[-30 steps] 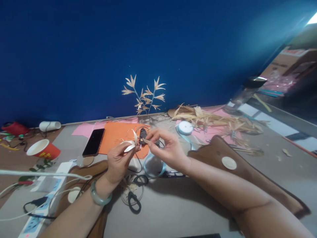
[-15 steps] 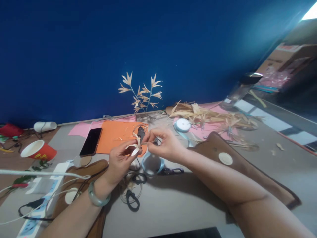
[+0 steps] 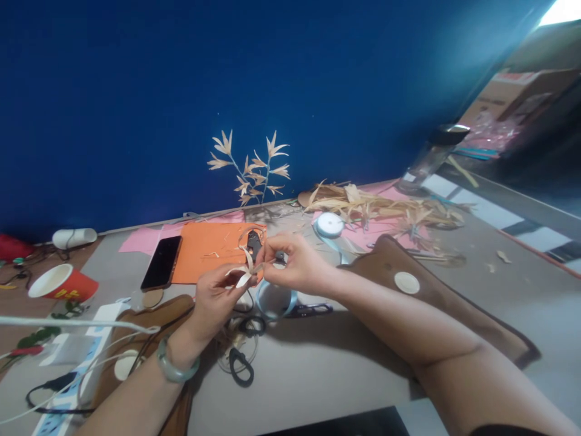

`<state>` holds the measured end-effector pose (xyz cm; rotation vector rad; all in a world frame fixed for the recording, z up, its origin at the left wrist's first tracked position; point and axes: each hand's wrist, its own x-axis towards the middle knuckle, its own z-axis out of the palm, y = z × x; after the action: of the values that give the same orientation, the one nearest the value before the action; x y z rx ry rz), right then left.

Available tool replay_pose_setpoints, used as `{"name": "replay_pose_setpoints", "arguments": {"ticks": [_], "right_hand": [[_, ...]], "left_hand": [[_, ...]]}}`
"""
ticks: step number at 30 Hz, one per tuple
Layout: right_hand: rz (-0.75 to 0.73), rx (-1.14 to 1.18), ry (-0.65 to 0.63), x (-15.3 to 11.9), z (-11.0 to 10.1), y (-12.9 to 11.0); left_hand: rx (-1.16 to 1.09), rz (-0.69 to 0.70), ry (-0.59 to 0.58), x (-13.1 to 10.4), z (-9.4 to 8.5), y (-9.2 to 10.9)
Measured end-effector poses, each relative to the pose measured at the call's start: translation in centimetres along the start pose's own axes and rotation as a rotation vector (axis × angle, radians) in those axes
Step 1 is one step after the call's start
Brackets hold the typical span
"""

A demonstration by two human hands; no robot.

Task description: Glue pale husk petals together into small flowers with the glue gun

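Between my two hands is a small pale flower of dried husk, its narrow petals pointing up and to the left. My left hand pinches it between thumb and fingertips. My right hand is closed too, its thumb and index finger together at the flower's right side; they hide whatever lies between them. Below the hands are black-handled scissors and a ring of light blue ribbon. Pliers or a similar dark tool lie just behind on an orange sheet.
Against the blue wall stands a branch of finished husk flowers. Dried husks and a ribbon spool are at the back right. A phone, a tipped paper cup and a power strip with cables are on the left.
The whole view has shifted slightly, so everything sits a little further left. Both hands keep nearly the same pinch on the flower, with the right fingertips slightly nearer to it.
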<state>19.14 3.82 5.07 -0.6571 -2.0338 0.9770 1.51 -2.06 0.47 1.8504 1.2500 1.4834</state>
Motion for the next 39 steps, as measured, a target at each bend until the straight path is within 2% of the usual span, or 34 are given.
{"name": "replay_pose_setpoints", "arguments": {"ticks": [13, 23, 27, 32, 36, 39], "right_hand": [[0.003, -0.048, 0.000, 0.0, 0.2, 0.3], [0.097, 0.086, 0.006, 0.0, 0.3, 0.4], [0.109, 0.122, -0.024, 0.1, 0.3, 0.2], [0.118, 0.191, -0.002, 0.0, 0.5, 0.5], [0.137, 0.177, -0.077, 0.0, 0.7, 0.8], [0.170, 0.180, -0.077, 0.0, 0.9, 0.7]], "left_hand": [[-0.009, 0.027, -0.006, 0.0, 0.1, -0.1], [-0.017, -0.043, -0.040, 0.0, -0.2, 0.1], [-0.062, -0.079, -0.007, 0.3, -0.1, 0.6], [-0.104, -0.093, 0.034, 0.5, 0.0, 1.0], [-0.082, -0.083, 0.044, 0.3, -0.2, 0.7], [-0.039, -0.049, 0.050, 0.0, -0.3, 0.2]]}}
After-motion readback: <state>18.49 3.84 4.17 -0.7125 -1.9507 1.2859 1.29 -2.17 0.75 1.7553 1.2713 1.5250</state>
